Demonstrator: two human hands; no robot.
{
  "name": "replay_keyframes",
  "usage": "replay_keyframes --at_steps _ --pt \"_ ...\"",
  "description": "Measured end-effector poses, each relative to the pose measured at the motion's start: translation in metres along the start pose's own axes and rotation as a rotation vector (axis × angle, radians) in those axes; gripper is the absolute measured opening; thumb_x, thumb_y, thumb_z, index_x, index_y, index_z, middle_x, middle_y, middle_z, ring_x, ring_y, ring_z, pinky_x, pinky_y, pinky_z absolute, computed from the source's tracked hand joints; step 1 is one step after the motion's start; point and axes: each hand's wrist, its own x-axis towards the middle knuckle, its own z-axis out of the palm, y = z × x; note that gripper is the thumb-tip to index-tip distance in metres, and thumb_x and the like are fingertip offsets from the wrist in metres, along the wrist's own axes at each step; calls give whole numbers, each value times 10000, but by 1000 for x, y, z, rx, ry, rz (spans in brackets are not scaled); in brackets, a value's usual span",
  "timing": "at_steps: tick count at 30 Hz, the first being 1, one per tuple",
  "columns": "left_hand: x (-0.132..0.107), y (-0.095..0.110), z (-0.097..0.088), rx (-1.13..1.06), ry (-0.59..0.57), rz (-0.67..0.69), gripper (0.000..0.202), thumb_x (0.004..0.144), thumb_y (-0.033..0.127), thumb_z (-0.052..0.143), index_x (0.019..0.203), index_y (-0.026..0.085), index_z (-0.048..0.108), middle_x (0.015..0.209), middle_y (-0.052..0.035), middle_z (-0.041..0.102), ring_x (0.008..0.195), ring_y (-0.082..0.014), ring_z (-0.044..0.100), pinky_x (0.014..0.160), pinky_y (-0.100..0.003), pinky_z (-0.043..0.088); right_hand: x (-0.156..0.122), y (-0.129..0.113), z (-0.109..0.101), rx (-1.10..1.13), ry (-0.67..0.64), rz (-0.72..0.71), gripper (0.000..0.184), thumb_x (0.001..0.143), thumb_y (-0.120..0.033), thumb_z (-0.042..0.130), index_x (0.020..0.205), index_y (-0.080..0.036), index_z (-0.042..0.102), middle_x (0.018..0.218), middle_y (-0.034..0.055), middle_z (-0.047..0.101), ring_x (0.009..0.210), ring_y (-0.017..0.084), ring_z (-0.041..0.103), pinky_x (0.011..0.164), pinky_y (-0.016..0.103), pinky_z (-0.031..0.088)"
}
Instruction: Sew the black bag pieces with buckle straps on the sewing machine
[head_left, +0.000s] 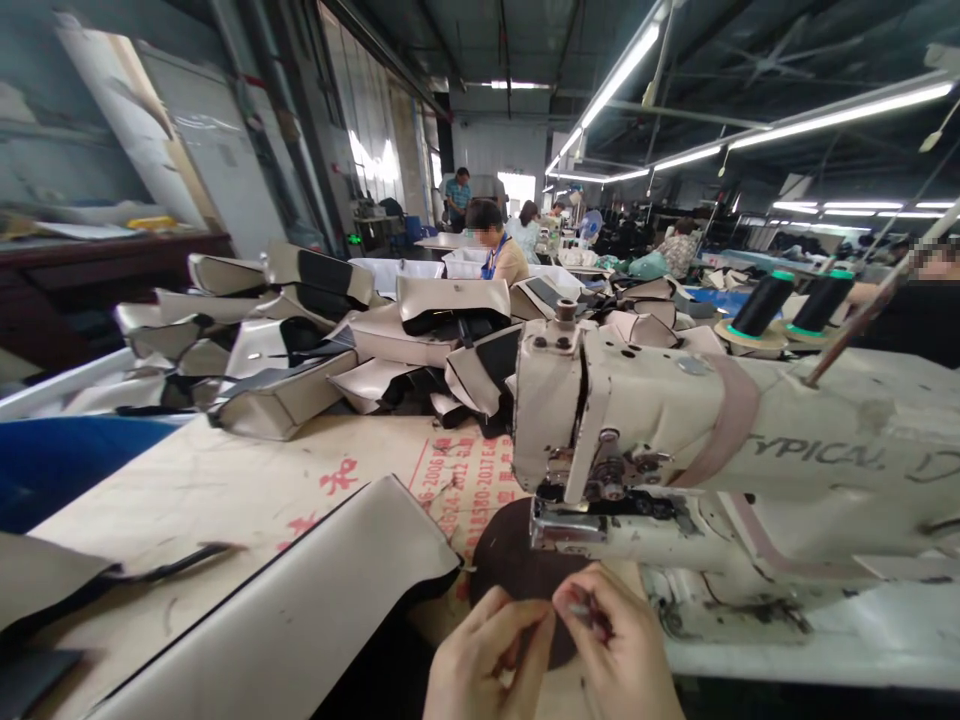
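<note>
My left hand point(487, 655) and my right hand point(626, 645) meet fingertip to fingertip at the bottom of the view, in front of the sewing machine point(637, 400). Both are closed in a pinch. Between the right fingers shows a small dark thing, too blurred to name; whatever the left fingertips pinch is too small to see. Under the hands lies a dark brown round disc point(499, 555), partly covered by them. To their left a long beige leather-like cover point(300, 600) with black edging rests on the wooden table board point(225, 490).
A pile of beige and black sewn pieces point(360, 340) fills the table's far side. Two black thread cones point(761, 305) stand behind the machine. At the left edge is a blue bin point(75, 465). Several people work further back, one person point(510, 255) facing the pile.
</note>
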Motion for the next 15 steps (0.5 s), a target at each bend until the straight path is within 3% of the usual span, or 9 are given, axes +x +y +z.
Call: replay_keyframes --at_steps 3,8,12,15 --pt "23 -15 4 34 70 -59 224 827 337 505 832 175 659 620 6 488 519 -86 464 475 -168 376 13 15 7 -76 130 40 237 853 -350 455 763 -165 574 642 -1 545 543 85 481 516 163 377" --pt "58 -34 11 58 167 -39 204 835 318 489 860 200 653 704 1 573 593 -98 513 584 -187 420 30 42 13 -214 267 55 295 855 -397 453 723 -159 567 592 0 542 515 93 479 505 175 374" --pt "64 -44 17 28 127 -34 219 851 299 467 914 209 657 763 -8 590 648 -96 554 628 -182 435 38 53 19 -382 379 -74 275 867 -372 439 797 -153 591 674 49 604 597 129 553 567 203 400" --pt "63 -50 21 18 124 -20 233 858 296 456 937 197 652 761 -18 578 654 -98 562 624 -178 438 41 60 24 -567 445 -146 285 868 -357 426 802 -149 608 631 63 594 611 165 572 567 236 398"
